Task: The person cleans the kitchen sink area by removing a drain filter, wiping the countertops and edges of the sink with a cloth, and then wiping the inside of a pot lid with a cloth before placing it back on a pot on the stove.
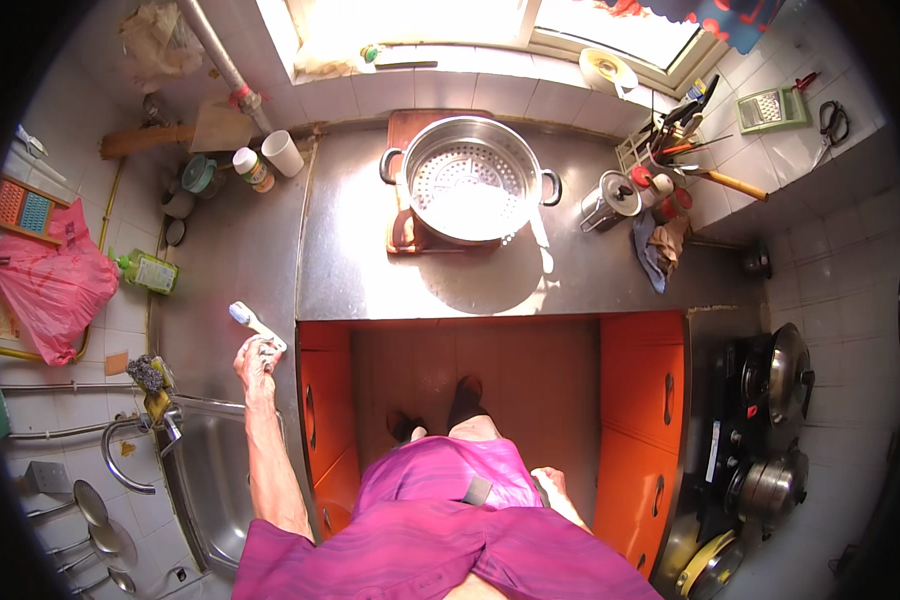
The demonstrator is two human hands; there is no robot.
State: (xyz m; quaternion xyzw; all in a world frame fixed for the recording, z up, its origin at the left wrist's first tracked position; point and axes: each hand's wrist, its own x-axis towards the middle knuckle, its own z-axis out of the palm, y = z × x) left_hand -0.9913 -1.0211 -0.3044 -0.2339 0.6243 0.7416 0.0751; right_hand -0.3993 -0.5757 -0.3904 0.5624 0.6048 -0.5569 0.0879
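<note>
My left hand [256,363] grips a white-handled brush [249,318] with pale blue bristles, over the steel counter just beyond the sink [217,472]. Some whitish material, too small to identify, shows between its fingers. At my right hip, my right hand [551,480] hangs low beside the purple clothing and is partly hidden. A dark strip shows next to it; whether the hand holds it is unclear. Ahead on the counter, a steel steamer pot [471,180] with two black handles rests on a reddish-brown board [405,240]. Bright sunlight washes out part of its perforated inside.
Left of the pot stand a white cup [283,154] and a white-capped bottle [253,169]. A green detergent bottle [147,271] is by the left wall, near the curved faucet [124,457]. On the right are a lidded steel canister [611,201], a utensil rack [649,146] and a stove with pots [769,480].
</note>
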